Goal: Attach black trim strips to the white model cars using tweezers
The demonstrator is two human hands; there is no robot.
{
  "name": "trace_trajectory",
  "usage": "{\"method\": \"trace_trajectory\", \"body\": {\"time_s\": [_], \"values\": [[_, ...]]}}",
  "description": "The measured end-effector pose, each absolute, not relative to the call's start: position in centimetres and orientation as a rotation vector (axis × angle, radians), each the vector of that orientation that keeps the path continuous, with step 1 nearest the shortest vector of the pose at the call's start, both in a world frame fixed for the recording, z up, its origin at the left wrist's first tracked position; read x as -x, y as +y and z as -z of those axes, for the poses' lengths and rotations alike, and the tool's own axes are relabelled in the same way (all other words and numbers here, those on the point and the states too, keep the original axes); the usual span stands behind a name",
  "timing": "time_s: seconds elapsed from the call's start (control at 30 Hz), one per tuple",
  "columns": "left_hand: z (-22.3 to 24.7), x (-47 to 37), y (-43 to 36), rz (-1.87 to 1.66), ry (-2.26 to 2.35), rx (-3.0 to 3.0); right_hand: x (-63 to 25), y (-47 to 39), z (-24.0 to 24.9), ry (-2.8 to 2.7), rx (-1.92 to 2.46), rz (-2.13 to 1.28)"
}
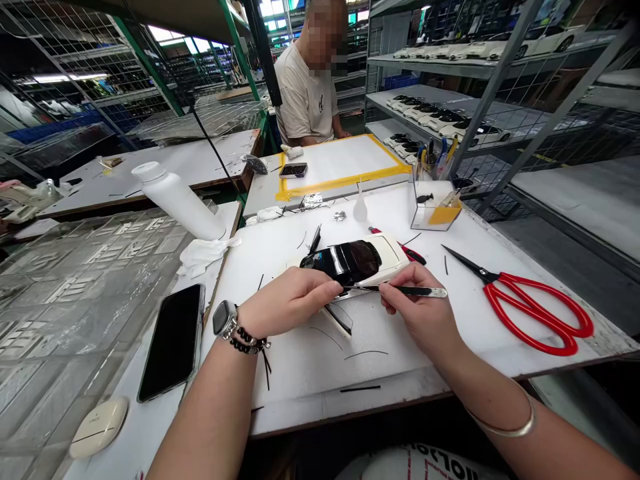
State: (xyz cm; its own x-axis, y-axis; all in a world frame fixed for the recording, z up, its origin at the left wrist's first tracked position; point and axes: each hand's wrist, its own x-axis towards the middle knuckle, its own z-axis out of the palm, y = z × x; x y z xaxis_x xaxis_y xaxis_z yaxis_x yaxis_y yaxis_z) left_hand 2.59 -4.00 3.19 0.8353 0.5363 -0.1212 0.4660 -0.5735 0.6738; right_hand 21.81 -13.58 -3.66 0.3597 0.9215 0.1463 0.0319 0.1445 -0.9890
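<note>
A cream model car [393, 250] with a glossy black roof sits on the white work table. One of its doors [340, 321] swings out on the near side, another [315, 240] on the far side. My left hand [295, 297] is closed on the car's near side, thumb stretched along it; its other fingers are mostly hidden. Pinched in my right hand [415, 310] is a pair of black tweezers [425, 291] with a pale end. Their tips reach the car's side beside my left thumb. Thin black strips [360, 387] lie scattered around.
Red-handled scissors [530, 307] lie at the right, a red-and-black tool [413, 255] behind the car. A clear holder [435, 207] contains tools. Leftward are a phone [173, 343], a white bottle [177, 200] and a cream case [99, 427]. Another person [310, 93] sits opposite; shelves [450, 113] carry model cars.
</note>
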Motion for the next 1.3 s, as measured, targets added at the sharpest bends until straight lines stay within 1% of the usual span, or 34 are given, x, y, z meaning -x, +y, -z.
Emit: {"method": "trace_trajectory", "body": {"time_s": [0.13,0.27,0.4,0.6,0.73,1.03,1.3], "values": [[-3.2,-2.7,-4.0,-0.131,0.718,-2.273,-22.1,-13.7,3.9,-1.037,1.281,-0.812],[-3.7,-2.5,-3.9,-0.153,0.617,-2.295,-22.0,-13.9,4.1,-1.111,1.355,-0.726],[-4.1,-2.0,-4.0,-0.184,0.749,-2.434,-21.7,-14.3,4.5,-1.257,1.414,-0.603],[-2.9,-2.4,-4.7,-0.016,0.918,-2.695,-21.4,-14.6,4.8,-1.409,1.366,-0.430],[-2.3,-2.8,-5.2,0.025,0.927,-2.782,-21.3,-14.6,4.9,-1.474,1.314,-0.370],[-2.1,-3.2,-5.4,0.012,0.943,-2.809,-21.4,-14.6,4.9,-1.483,1.293,-0.369],[-1.9,-4.0,-6.6,0.030,1.058,-2.860,-21.3,-14.6,4.5,-1.379,1.391,-0.386]]}}
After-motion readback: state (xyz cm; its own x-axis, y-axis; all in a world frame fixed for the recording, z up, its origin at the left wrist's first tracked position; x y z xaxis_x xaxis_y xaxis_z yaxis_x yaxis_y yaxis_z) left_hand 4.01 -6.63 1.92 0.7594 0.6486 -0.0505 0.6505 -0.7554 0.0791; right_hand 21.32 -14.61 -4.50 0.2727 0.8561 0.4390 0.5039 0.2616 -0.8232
